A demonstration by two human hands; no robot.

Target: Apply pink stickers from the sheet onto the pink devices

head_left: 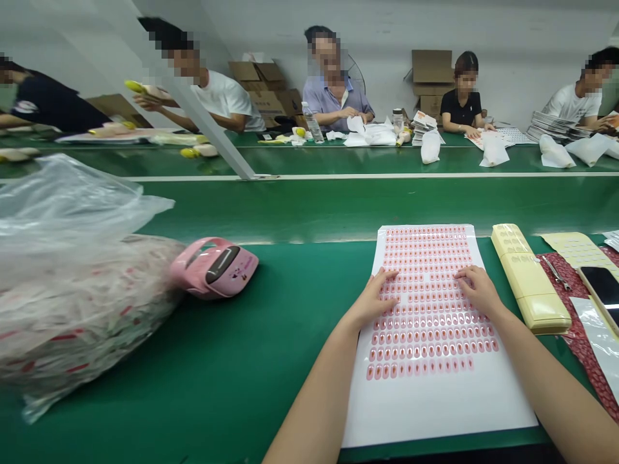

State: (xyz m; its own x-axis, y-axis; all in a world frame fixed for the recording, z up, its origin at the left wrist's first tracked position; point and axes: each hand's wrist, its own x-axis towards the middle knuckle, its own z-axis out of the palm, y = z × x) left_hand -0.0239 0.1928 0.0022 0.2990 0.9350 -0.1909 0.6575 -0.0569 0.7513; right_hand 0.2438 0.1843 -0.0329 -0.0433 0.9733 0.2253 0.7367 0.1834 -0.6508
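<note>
- A white sheet (435, 406) lies squarely on the green bench at lower right of the frame, covered in tight rows of small pink nail-shaped stickers (425, 341); the bottom row stops short.
- The left hand (372, 298) rests flat on the sheet's left part, fingers extended and released, gripping nothing.
- The right hand (480, 291) lies on the sheet's right part, fingers relaxed, also gripping nothing.
- Just right of the sheet sits a long cream plastic block (529, 278).
- Further right, at the frame's edge, are a metal tool (556, 272) and a phone (602, 293), both on a red patterned bag (575, 335).
- Left of center lies a pink plastic gadget (215, 267), touching a bulging clear plastic bag (62, 258).
- Along the top of the frame, co-workers (333, 84) sit across a green conveyor belt (367, 206).
</note>
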